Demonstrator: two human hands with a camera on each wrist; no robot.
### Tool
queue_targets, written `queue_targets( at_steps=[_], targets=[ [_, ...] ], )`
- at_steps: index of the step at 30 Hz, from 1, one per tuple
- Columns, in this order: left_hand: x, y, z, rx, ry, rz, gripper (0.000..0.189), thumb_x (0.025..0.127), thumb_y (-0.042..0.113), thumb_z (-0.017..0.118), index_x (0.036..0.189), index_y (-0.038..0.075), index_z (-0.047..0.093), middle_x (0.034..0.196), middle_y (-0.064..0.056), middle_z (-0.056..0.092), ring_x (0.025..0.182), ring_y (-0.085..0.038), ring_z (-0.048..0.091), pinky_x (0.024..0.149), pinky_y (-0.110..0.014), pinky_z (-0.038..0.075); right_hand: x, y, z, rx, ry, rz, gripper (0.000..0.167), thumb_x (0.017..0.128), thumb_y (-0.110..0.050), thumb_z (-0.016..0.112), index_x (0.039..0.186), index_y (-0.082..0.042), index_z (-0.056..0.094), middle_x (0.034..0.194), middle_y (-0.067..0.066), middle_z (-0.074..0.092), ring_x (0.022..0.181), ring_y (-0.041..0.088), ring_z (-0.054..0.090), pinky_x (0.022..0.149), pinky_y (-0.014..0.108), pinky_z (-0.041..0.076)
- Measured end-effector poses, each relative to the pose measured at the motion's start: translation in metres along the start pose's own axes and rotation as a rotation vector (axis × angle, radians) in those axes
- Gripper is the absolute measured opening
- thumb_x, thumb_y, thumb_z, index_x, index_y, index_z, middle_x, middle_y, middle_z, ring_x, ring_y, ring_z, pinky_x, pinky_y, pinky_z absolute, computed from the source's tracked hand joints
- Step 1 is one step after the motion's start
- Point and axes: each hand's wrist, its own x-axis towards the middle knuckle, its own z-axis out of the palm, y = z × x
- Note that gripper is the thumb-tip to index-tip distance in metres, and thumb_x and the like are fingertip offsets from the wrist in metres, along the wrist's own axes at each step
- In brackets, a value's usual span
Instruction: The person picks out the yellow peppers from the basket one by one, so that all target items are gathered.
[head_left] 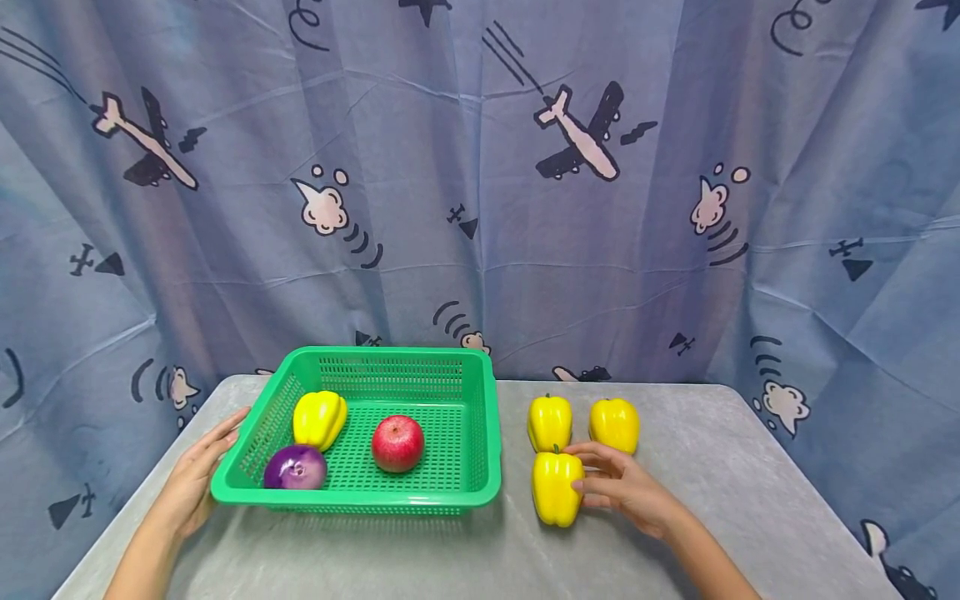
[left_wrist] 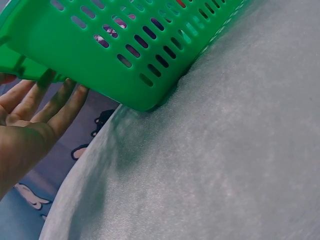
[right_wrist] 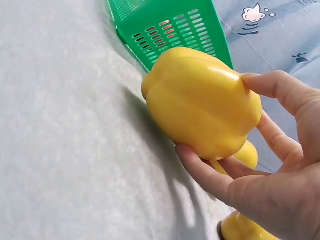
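My right hand pinches a yellow bell pepper between thumb and fingers, to the right of the green basket. In the right wrist view this pepper fills the middle, its shadow falling on the table beside it. At the basket's left side is my left hand; its fairly straight fingers touch under the rim. Inside the basket lie another yellow bell pepper, a purple onion partly hidden by the front wall, and a red apple.
Two more yellow bell peppers stand behind my right hand, one on the left and one on the right. Everything rests on a grey table. A blue curtain with airplane prints hangs behind it.
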Motion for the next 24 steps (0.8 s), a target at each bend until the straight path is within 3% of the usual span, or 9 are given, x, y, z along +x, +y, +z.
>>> queue_targets(
  at_steps=[9, 15, 24],
  targets=[
    [0.0, 0.0009, 0.0007, 0.027, 0.011, 0.005, 0.055, 0.115, 0.003, 0.026, 0.143, 0.028, 0.066, 0.133, 0.009, 0.071, 0.11, -0.009, 0.072, 0.086, -0.027, 0.064, 0.0023, 0.0074, -0.0022, -0.003, -0.02, 0.004, 0.047, 0.104, -0.011, 0.066, 0.148, 0.0, 0.053, 0.14, 0.007, 0.057, 0.119, 0.018, 0.06, 0.097, 0.041, 0.06],
    [0.0005, 0.0008, 0.001, 0.024, 0.019, 0.009, 0.055, 0.115, 0.003, 0.026, 0.144, 0.027, 0.066, 0.133, 0.008, 0.071, 0.109, -0.009, 0.072, 0.085, -0.027, 0.064, 0.0033, 0.0103, -0.0039, 0.008, -0.018, 0.004, 0.045, 0.106, -0.012, 0.065, 0.149, -0.005, 0.055, 0.143, 0.009, 0.055, 0.121, 0.017, 0.059, 0.099, 0.04, 0.06],
    [0.0003, 0.0003, -0.0004, 0.032, 0.005, -0.004, 0.056, 0.115, 0.003, 0.025, 0.143, 0.03, 0.066, 0.133, 0.01, 0.071, 0.11, -0.009, 0.072, 0.085, -0.027, 0.064, 0.0034, 0.0098, -0.0042, -0.015, 0.004, 0.031, 0.052, 0.106, -0.017, 0.064, 0.155, -0.004, 0.049, 0.158, 0.03, 0.038, 0.13, 0.02, 0.054, 0.103, 0.041, 0.058]
  ],
)
